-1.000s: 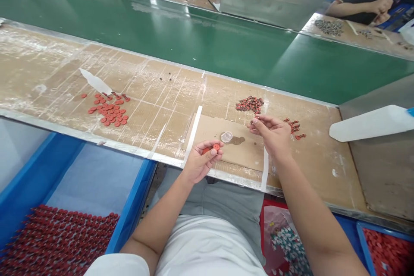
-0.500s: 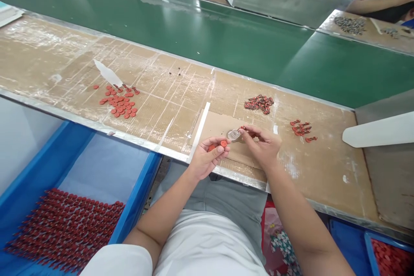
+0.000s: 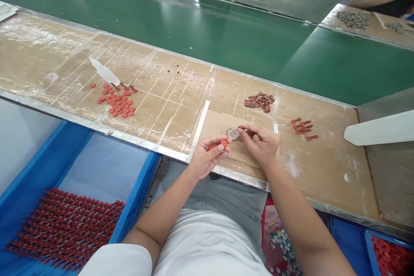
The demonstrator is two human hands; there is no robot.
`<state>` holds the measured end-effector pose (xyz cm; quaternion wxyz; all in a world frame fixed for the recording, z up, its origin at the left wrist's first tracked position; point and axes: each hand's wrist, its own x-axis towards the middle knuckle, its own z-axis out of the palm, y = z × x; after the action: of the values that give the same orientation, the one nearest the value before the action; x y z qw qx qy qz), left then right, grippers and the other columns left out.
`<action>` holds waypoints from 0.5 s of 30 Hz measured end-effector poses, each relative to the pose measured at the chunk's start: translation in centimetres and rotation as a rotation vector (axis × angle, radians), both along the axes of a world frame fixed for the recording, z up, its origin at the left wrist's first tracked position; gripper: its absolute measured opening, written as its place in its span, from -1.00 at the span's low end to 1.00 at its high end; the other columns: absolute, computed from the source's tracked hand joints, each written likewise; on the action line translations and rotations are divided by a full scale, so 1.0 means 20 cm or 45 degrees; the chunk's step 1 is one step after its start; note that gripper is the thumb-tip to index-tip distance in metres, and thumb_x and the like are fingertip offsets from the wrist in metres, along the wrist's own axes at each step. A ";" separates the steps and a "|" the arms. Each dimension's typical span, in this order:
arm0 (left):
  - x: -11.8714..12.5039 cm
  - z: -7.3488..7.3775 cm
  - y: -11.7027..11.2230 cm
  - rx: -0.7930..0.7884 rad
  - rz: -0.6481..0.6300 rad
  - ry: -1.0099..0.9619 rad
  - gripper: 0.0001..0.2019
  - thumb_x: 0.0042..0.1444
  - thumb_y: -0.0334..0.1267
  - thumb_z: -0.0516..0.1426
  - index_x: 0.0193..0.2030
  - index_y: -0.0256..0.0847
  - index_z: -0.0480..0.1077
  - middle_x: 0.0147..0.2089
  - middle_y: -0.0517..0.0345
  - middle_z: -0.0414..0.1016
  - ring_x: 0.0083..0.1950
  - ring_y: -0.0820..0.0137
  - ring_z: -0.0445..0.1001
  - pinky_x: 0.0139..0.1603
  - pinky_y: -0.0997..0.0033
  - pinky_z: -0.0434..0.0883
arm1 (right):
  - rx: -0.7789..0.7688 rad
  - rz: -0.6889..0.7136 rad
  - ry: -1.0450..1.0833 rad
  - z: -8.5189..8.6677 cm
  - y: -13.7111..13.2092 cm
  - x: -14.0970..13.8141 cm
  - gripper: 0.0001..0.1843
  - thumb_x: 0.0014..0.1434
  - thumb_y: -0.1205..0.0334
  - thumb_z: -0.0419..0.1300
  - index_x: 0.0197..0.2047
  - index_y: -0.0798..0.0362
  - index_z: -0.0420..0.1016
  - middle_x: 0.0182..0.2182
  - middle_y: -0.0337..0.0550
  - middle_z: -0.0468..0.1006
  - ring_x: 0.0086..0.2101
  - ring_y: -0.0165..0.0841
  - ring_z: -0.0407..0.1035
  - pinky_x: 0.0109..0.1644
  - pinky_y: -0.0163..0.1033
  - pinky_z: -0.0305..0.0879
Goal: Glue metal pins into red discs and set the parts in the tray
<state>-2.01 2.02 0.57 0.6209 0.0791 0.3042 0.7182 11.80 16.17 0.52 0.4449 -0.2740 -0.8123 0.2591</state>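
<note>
My left hand (image 3: 207, 158) is closed, pinching a small round red disc (image 3: 224, 142) between thumb and fingers. A second red disc (image 3: 211, 147) shows within the same grip. Just right of it, my right hand (image 3: 262, 143) is closed in a pinch on a small red part (image 3: 239, 127), mostly covered by the fingers. The pinch sits at the edge of a small clear round dish (image 3: 233, 134). That dish stands on a flat cardboard sheet (image 3: 220, 123) between the hands.
Loose red discs (image 3: 119, 104) lie to the left by a white strip (image 3: 104, 70). Beyond my right hand are a pile of red-and-dark parts (image 3: 259, 101) and several standing ones (image 3: 302, 127). A green belt (image 3: 194, 30) runs behind. A blue bin (image 3: 136, 194) holds rows of red pieces (image 3: 69, 228).
The view has shifted very slightly. Both hands keep nearly the same place and the same grips.
</note>
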 end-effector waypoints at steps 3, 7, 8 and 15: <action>0.00 0.00 0.00 0.007 0.001 -0.006 -0.70 -0.08 -0.33 0.42 -0.14 -0.21 0.61 -0.11 0.08 0.66 -0.25 0.52 0.64 -0.21 0.66 0.55 | 0.050 -0.003 -0.020 0.00 0.01 0.00 -0.84 0.14 0.24 0.36 -0.17 -0.07 0.65 -0.33 -0.17 0.70 -0.52 -0.41 0.44 -0.41 -0.25 0.39; 0.00 0.00 0.00 0.023 0.002 -0.011 -0.71 -0.06 -0.33 0.42 -0.14 -0.21 0.60 -0.12 0.08 0.66 -0.25 0.52 0.64 -0.21 0.67 0.55 | 0.081 -0.027 -0.052 -0.01 0.01 0.00 -0.88 0.16 0.21 0.34 -0.20 -0.07 0.66 -0.35 -0.19 0.70 -0.54 -0.43 0.41 -0.42 -0.26 0.37; 0.00 0.00 0.00 0.030 0.002 -0.011 -0.71 -0.06 -0.33 0.41 -0.14 -0.21 0.60 -0.12 0.08 0.66 -0.25 0.52 0.64 -0.21 0.67 0.55 | 0.087 -0.023 -0.056 -0.01 0.01 0.00 -0.88 0.16 0.21 0.34 -0.20 -0.07 0.66 -0.35 -0.19 0.70 -0.54 -0.43 0.41 -0.42 -0.26 0.38; 0.00 0.00 0.00 0.024 0.023 -0.016 -0.70 -0.08 -0.32 0.42 -0.15 -0.20 0.59 -0.16 0.13 0.66 -0.26 0.51 0.64 -0.23 0.66 0.56 | 0.074 0.042 -0.068 0.00 0.01 -0.01 -0.88 0.17 0.24 0.33 -0.19 -0.04 0.64 -0.33 -0.17 0.69 -0.52 -0.43 0.42 -0.38 -0.26 0.40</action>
<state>-2.06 2.03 0.62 0.6156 0.0775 0.2941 0.7270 11.57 16.46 0.56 0.4265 -0.2543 -0.8355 0.2351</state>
